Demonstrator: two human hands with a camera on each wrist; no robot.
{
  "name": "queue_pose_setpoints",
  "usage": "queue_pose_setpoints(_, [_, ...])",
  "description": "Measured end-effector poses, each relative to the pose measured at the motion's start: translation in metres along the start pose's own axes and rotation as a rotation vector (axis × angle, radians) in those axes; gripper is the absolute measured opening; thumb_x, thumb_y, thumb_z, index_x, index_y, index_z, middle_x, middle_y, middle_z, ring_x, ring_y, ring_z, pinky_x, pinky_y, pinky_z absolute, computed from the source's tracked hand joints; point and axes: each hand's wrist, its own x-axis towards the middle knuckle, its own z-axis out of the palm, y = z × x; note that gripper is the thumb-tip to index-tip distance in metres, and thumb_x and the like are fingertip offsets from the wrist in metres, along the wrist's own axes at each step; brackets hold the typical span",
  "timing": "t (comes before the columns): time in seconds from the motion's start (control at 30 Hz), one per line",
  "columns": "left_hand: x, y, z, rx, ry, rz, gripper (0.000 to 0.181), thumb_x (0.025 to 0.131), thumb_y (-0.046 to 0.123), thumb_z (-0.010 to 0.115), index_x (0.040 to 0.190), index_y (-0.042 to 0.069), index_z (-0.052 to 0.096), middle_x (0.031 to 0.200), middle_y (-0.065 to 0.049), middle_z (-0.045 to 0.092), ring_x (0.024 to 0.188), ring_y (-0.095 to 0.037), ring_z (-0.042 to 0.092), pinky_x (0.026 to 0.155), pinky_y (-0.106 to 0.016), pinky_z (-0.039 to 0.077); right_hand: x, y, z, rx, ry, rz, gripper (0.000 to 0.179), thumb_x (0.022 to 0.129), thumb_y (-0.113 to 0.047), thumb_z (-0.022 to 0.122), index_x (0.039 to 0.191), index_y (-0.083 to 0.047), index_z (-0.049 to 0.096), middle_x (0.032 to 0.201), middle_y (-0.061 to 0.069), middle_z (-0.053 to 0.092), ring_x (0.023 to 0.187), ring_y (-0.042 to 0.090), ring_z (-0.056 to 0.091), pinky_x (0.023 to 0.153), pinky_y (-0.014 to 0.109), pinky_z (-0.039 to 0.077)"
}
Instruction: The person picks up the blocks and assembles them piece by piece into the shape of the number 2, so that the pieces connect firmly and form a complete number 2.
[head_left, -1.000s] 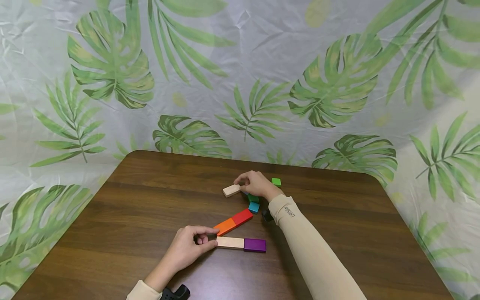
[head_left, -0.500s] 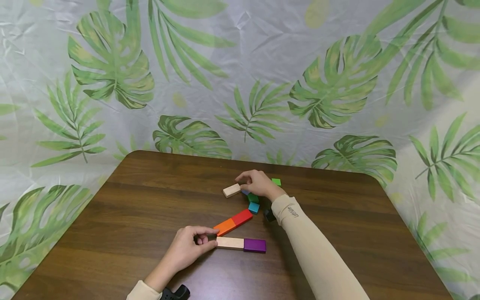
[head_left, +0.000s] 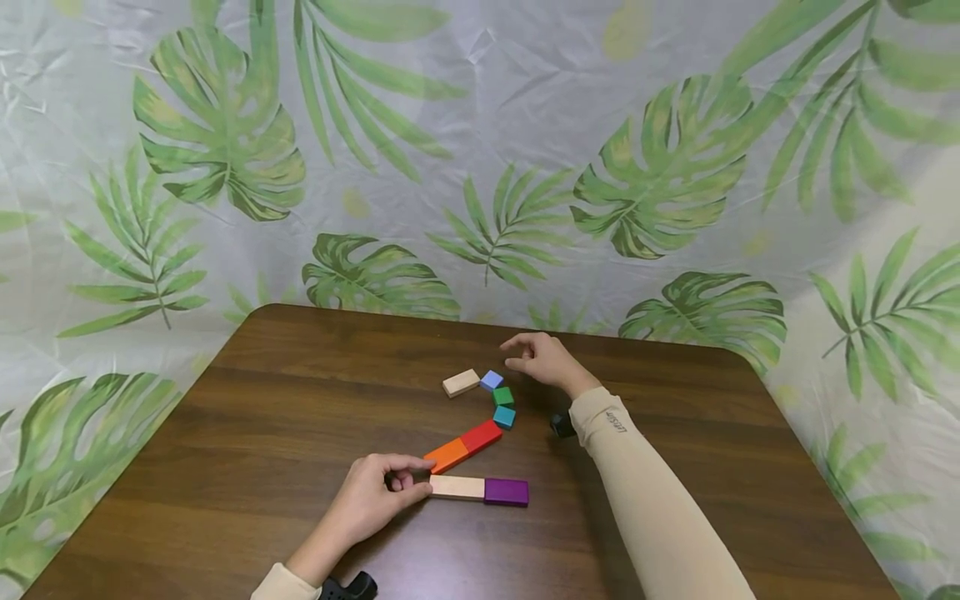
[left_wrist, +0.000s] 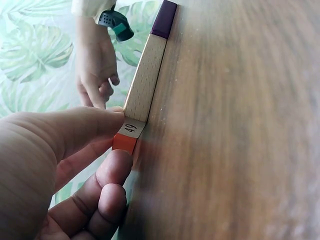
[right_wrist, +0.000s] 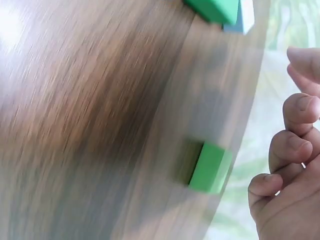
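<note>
My left hand (head_left: 378, 496) rests at the left ends of a plain wooden block (head_left: 457, 487) and an orange block (head_left: 446, 455). In the left wrist view, thumb and fingers come in on either side of these ends, and the plain block's end face is marked 49. A purple block (head_left: 506, 492) continues the plain one. My right hand (head_left: 551, 360) holds nothing, its fingers loosely bent, right of a light blue cube (head_left: 491, 381). The head view hides the bright green block (right_wrist: 210, 167) behind that hand; the right wrist view shows it on the table.
From the orange block a red block (head_left: 481, 436), a teal cube (head_left: 504, 417) and a dark green cube (head_left: 502, 397) lead up to the light blue cube. A second plain wooden block (head_left: 461, 383) lies left of it. A leaf-print cloth (head_left: 487, 150) hangs behind the brown table (head_left: 300, 392).
My right hand has moved right from beside the light blue cube, uncovering it and now covering the bright green block. The left hand and the blocks stay where they were.
</note>
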Motion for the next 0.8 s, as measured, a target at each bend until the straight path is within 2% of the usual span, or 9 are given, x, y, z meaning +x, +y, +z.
queue_pose_setpoints(0.4, [0.0,0.001,-0.001,-0.013,0.002,0.001,0.022,0.085,0.02,0.092,0.106,0.022,0.086,0.071,0.011,0.062,0.064,-0.001,0.052,0.061,-0.018,0.041,-0.02,0.035,-0.019,0.047,0.043,0.047,0.04,0.103,-0.024,0.073,0.139,-0.007,0.07,0.069,-0.002,0.046,0.06,0.015,0.04,0.063,0.032,0.039])
queue_pose_setpoints(0.8, [-0.001,0.001,0.0,-0.013,0.007,0.008,0.022,0.084,0.021,0.092,0.105,0.022,0.086,0.071,0.01,0.062,0.064,-0.001,0.051,0.061,-0.019,0.042,-0.037,0.059,-0.025,0.116,0.098,0.094,0.047,0.1,-0.024,0.078,0.142,-0.005,0.067,0.068,-0.003,0.041,0.061,0.016,0.036,0.063,0.031,0.037])
